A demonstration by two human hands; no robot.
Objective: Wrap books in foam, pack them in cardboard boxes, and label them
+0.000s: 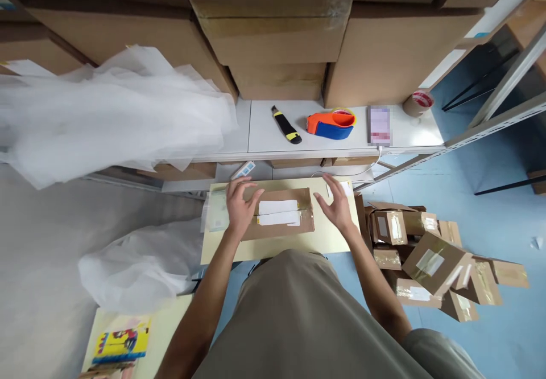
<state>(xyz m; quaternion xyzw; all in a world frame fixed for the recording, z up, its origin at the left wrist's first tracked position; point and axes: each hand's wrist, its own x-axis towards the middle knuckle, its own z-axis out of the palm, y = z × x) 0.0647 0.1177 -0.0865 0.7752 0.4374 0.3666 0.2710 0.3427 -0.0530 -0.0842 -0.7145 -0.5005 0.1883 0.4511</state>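
A brown cardboard box point(281, 231) with white labels and clear tape on its top lies on the small pale yellow table point(333, 245) in front of me. My left hand point(242, 205) is over the box's left part, thumb and fingers apart, holding nothing. Just off the box's right end, my right hand point(336, 204) hovers with its fingers curved and spread, also with nothing in it. Whether the left hand touches the cardboard I cannot tell. Behind the table, the shelf bears a black and yellow utility knife point(286, 125) and an orange and blue tape dispenser point(330, 124).
A phone point(379, 126) with a white cable and a tape roll point(418, 103) sit on the shelf. Large cartons point(273, 37) stand behind. White foam sheets point(115, 111) hang over the left edge. Several small boxes point(430, 259) are piled right; a yellow package point(121, 342) lies lower left.
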